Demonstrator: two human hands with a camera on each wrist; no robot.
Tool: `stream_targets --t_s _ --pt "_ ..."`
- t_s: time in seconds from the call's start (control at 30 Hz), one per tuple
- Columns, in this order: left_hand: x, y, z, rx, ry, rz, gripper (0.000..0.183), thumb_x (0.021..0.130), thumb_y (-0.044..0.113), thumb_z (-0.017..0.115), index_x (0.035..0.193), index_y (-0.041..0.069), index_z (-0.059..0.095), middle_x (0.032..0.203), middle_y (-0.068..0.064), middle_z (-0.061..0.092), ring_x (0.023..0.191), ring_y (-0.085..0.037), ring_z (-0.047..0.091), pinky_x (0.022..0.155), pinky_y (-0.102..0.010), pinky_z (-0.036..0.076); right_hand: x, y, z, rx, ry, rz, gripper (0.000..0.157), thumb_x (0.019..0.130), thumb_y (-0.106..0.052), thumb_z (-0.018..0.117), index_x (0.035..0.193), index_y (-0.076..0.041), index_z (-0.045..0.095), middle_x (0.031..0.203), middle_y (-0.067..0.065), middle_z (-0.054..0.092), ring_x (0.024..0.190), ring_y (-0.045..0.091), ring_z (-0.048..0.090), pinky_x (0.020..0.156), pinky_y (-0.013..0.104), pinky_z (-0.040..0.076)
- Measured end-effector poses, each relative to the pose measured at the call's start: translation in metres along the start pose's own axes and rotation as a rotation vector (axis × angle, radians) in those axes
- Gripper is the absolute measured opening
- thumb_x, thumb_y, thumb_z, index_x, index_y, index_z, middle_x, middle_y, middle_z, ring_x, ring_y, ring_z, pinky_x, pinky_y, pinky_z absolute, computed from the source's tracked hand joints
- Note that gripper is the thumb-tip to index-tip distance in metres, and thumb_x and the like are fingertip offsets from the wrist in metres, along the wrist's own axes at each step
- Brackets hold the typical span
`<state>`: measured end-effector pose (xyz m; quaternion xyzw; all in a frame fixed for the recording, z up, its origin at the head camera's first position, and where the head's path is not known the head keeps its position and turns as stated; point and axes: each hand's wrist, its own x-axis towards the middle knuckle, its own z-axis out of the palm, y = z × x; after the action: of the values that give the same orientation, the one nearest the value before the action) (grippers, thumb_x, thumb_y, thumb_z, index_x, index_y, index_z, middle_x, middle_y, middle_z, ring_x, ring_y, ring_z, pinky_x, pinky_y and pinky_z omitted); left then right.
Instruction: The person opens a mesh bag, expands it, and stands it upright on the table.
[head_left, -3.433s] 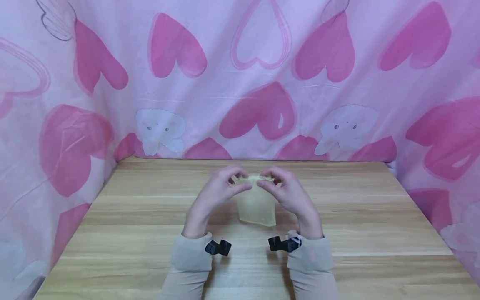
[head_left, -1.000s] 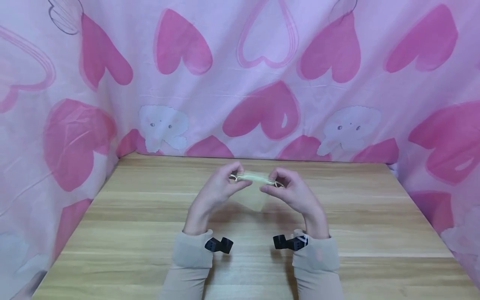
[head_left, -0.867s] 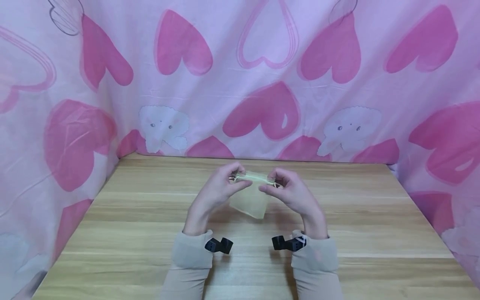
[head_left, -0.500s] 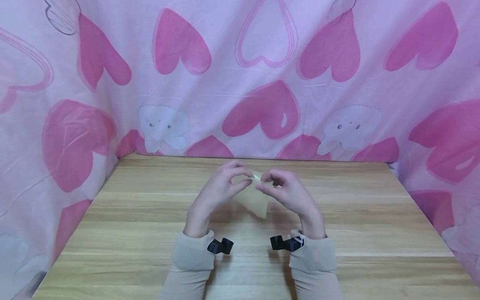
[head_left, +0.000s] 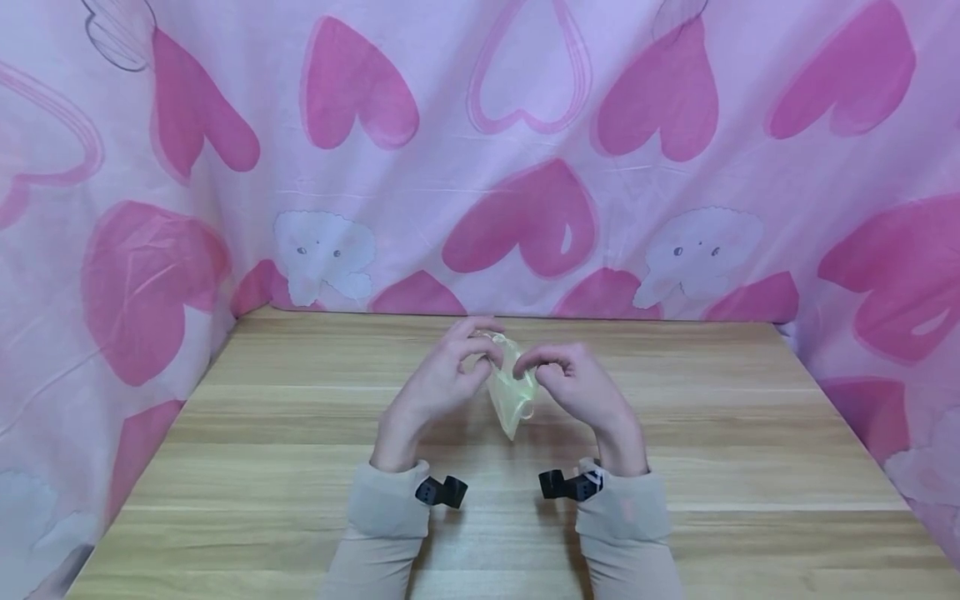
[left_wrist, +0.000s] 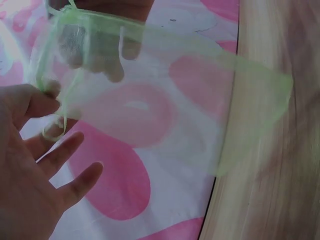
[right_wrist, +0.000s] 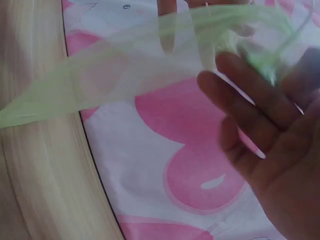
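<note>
A sheer pale-green drawstring pouch (head_left: 510, 408) hangs between both hands above the table, its closed end pointing down toward me. My left hand (head_left: 438, 379) pinches one side of its mouth between thumb and index finger; the other fingers spread apart in the left wrist view. On the opposite side, my right hand (head_left: 588, 396) grips the mouth edge with its index finger bent over it. The mouth gapes a little between the fingers. Through the thin pouch fabric (left_wrist: 150, 105), the right hand's fingers show in the left wrist view. The right fingertips' exact contact is blurred in the right wrist view.
Below the hands lies a wood-grain table (head_left: 285, 467). A pink cloth backdrop (head_left: 420, 192) with hearts stands along its back and sides. Black wrist cameras sit at both cuffs, one at the left cuff (head_left: 441, 492).
The pouch was stretched flat between the hands with its mouth gathered; now it is turned narrower, with its mouth parted. The fingers have shifted along the rim, and the hands drew slightly closer.
</note>
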<state>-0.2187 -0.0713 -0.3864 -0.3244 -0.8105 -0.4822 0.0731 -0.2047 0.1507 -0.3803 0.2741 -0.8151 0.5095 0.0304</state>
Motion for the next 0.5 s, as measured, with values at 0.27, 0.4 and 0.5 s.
stream_targets --t_s 0.27,0.4,0.5 --pt "-0.0008 -0.0033 -0.0065 0.021 0.060 0.004 0.029 0.089 -0.008 0.049 0.075 0.014 0.063 0.128 0.002 0.054 0.127 -0.015 0.041 0.096 -0.042 0.043 -0.0042 0.0038 -0.0064 -0.093 0.141 0.075 0.032 0.083 0.009 0.050 0.095 -0.006 0.076 0.093 0.003 0.072 0.061 0.014 0.047 0.056 0.027 0.040" --pt "-0.0006 -0.0024 -0.0078 0.048 0.052 0.017 0.029 0.087 -0.008 0.047 0.074 0.014 0.061 0.124 0.000 0.055 0.123 -0.016 0.043 0.092 -0.040 0.043 -0.0047 0.0066 -0.0080 -0.094 0.177 0.077 0.026 0.083 0.010 0.054 0.095 0.000 0.075 0.092 0.007 0.072 0.075 0.015 0.057 0.065 0.029 0.047" --pt "-0.0014 -0.0008 -0.0089 0.059 0.042 0.025 0.026 0.085 -0.005 0.047 0.076 0.013 0.062 0.121 -0.002 0.056 0.119 -0.016 0.045 0.091 -0.039 0.043 -0.0044 0.0079 -0.0072 -0.084 0.194 0.073 0.024 0.083 0.011 0.055 0.093 0.001 0.074 0.089 0.008 0.072 0.080 0.017 0.060 0.070 0.031 0.049"
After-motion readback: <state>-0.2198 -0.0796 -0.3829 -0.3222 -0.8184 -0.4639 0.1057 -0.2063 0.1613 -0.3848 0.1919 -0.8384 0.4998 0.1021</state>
